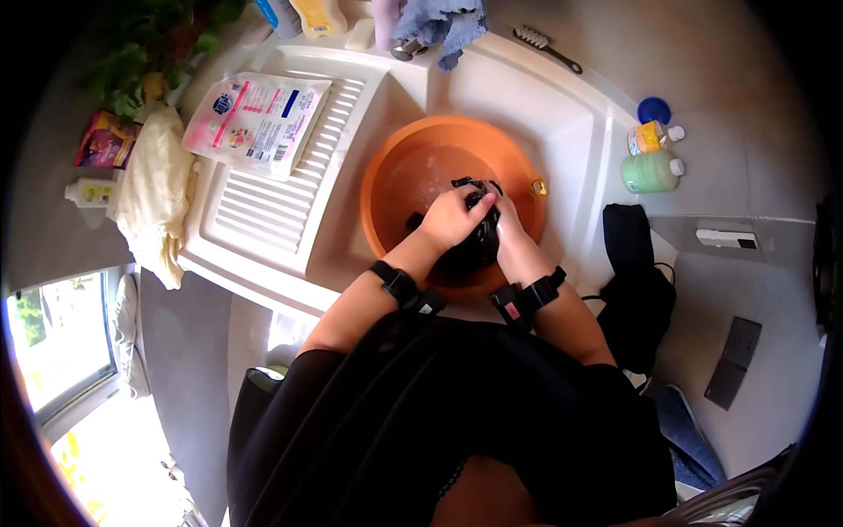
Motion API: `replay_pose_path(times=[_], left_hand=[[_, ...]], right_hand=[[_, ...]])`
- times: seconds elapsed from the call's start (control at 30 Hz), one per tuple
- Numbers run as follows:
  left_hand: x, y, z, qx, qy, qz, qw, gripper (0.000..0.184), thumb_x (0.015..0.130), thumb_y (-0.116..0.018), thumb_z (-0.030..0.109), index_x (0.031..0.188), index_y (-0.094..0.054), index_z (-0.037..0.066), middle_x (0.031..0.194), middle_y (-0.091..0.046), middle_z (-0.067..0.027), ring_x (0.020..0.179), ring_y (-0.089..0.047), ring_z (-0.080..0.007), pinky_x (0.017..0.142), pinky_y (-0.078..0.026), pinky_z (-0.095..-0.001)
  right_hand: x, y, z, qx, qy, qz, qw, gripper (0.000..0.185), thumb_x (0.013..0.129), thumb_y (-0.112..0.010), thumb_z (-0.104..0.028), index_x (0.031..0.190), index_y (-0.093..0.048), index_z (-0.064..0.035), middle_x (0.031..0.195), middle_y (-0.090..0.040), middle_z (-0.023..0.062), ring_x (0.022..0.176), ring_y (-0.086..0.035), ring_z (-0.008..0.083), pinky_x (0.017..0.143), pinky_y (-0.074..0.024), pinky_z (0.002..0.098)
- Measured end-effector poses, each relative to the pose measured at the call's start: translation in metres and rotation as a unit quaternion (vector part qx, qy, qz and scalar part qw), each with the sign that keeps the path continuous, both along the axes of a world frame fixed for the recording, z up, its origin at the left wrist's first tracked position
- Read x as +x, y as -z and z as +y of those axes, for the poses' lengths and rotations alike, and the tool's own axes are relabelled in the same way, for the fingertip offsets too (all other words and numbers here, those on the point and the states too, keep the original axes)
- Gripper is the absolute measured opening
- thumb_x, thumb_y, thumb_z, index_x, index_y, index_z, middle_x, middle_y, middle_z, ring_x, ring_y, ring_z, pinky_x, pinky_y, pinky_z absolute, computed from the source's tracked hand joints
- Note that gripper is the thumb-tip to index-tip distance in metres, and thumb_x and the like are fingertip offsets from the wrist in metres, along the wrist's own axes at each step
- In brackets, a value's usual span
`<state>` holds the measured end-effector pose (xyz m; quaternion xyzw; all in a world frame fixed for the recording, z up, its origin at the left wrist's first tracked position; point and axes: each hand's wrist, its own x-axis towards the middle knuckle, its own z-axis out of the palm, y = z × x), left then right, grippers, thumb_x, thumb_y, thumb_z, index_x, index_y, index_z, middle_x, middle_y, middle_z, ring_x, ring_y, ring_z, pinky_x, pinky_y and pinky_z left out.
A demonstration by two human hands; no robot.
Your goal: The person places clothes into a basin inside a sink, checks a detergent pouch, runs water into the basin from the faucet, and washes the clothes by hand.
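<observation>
An orange basin (395, 149) stands in the white sink (544, 114), with some water in it. Wet black cloth (474, 250) lies partly in the basin and rises up between my hands. My left hand (450, 216) is closed on the cloth from the left side. On the other side, my right hand (507, 217) is pressed round the same cloth, its fingers partly hidden. Both hands are close together over the middle of the basin. A small gold-coloured thing (537, 187) sits at the basin's right rim.
A detergent pouch (255, 123) lies on the ribbed drainboard (263, 211), beside a cream cloth (156, 193). A brush (549, 49) lies behind the sink. Bottles (652, 172) and a black fabric item (634, 299) are on the right.
</observation>
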<state>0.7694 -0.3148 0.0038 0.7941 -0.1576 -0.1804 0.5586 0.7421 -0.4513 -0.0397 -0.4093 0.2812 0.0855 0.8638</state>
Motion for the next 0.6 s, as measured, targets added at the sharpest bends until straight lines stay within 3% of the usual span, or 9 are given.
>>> replay_pose_path(times=[0.07, 0.13, 0.33, 0.37, 0.4, 0.43, 0.53, 0.57, 0.6], left_hand=[[0.004, -0.002, 0.005, -0.015, -0.013, -0.004, 1.000, 0.045, 0.088, -0.054, 0.041, 0.099, -0.065, -0.001, 0.092, -0.064, -0.0250, 0.091, -0.061, -0.0385, 0.082, -0.047, -0.0372], [0.011, 0.004, 0.013, 0.044, -0.032, 0.009, 0.998, 0.044, 0.089, -0.052, 0.041, 0.100, -0.066, 0.000, 0.093, -0.064, -0.0249, 0.092, -0.061, -0.0379, 0.082, -0.047, -0.0383], [0.024, 0.025, 0.038, 0.073, -0.084, -0.049, 0.993, 0.034, 0.092, -0.051, 0.033, 0.099, -0.063, 0.002, 0.086, -0.065, -0.0211, 0.088, -0.062, -0.0365, 0.079, -0.048, -0.0402], [0.024, 0.033, 0.045, -0.014, -0.077, -0.011, 0.997, 0.035, 0.092, -0.052, 0.033, 0.105, -0.060, 0.002, 0.089, -0.065, -0.0190, 0.090, -0.063, -0.0329, 0.081, -0.048, -0.0384], [0.024, 0.038, 0.047, -0.101, -0.068, 0.029, 0.992, 0.037, 0.093, -0.052, 0.034, 0.111, -0.057, 0.002, 0.092, -0.066, -0.0170, 0.091, -0.064, -0.0293, 0.083, -0.048, -0.0367], [0.020, 0.044, 0.048, -0.185, -0.021, 0.041, 0.982, 0.046, 0.093, -0.051, 0.038, 0.123, -0.048, 0.003, 0.104, -0.063, -0.0146, 0.101, -0.060, -0.0244, 0.090, -0.045, -0.0345], [-0.002, 0.010, 0.045, -0.266, 0.142, 0.020, 0.953, 0.079, 0.081, -0.062, 0.053, 0.134, -0.037, 0.000, 0.120, -0.055, -0.0199, 0.116, -0.051, -0.0300, 0.100, -0.038, -0.0362], [-0.003, 0.007, 0.045, -0.220, 0.177, 0.084, 0.956, 0.093, 0.072, -0.068, 0.057, 0.137, -0.034, 0.000, 0.124, -0.053, -0.0212, 0.118, -0.050, -0.0314, 0.102, -0.036, -0.0369], [-0.002, -0.009, 0.050, -0.168, 0.179, 0.019, 0.969, 0.092, 0.072, -0.075, 0.047, 0.138, -0.032, -0.001, 0.132, -0.046, -0.0154, 0.121, -0.045, -0.0236, 0.102, -0.034, -0.0347]], right_hand=[[-0.002, -0.005, 0.011, -0.064, 0.018, -0.005, 0.998, 0.032, 0.094, -0.047, -0.026, 0.112, -0.058, -0.0013, 0.103, -0.064, 0.0086, 0.092, -0.063, 0.0194, 0.079, -0.0519, 0.0323], [-0.008, -0.020, 0.016, -0.081, 0.022, 0.050, 0.995, 0.029, 0.092, -0.054, -0.024, 0.110, -0.058, -0.0016, 0.101, -0.063, 0.0085, 0.092, -0.061, 0.0177, 0.080, -0.0491, 0.0305], [-0.026, -0.063, 0.007, 0.096, 0.059, -0.040, 0.993, 0.039, 0.091, -0.056, -0.034, 0.116, -0.054, -0.0038, 0.114, -0.060, 0.0100, 0.102, -0.060, 0.0220, 0.088, -0.0495, 0.0376], [-0.027, -0.079, 0.006, 0.086, 0.066, -0.033, 0.994, 0.047, 0.092, -0.051, -0.041, 0.118, -0.054, -0.0025, 0.115, -0.060, 0.0128, 0.105, -0.060, 0.0267, 0.091, -0.0482, 0.0424], [-0.032, -0.105, 0.008, 0.108, 0.058, -0.042, 0.992, 0.041, 0.090, -0.059, -0.035, 0.116, -0.053, -0.0038, 0.113, -0.060, 0.0109, 0.105, -0.059, 0.0249, 0.090, -0.0492, 0.0413], [-0.034, -0.120, 0.012, 0.107, 0.057, -0.070, 0.990, 0.041, 0.089, -0.059, -0.034, 0.116, -0.053, -0.0036, 0.112, -0.060, 0.0109, 0.104, -0.059, 0.0247, 0.089, -0.0492, 0.0413], [-0.033, -0.121, 0.022, 0.103, 0.047, -0.135, 0.984, 0.040, 0.088, -0.061, -0.031, 0.117, -0.053, -0.0033, 0.111, -0.060, 0.0106, 0.102, -0.060, 0.0240, 0.088, -0.0495, 0.0414], [-0.031, -0.118, 0.023, 0.099, 0.042, -0.155, 0.982, 0.040, 0.088, -0.062, -0.029, 0.117, -0.053, -0.0032, 0.111, -0.060, 0.0105, 0.102, -0.060, 0.0238, 0.088, -0.0496, 0.0415], [-0.031, -0.118, 0.025, 0.082, 0.060, -0.162, 0.982, 0.039, 0.088, -0.062, -0.027, 0.117, -0.053, -0.0031, 0.110, -0.060, 0.0104, 0.102, -0.060, 0.0237, 0.088, -0.0495, 0.0415]])
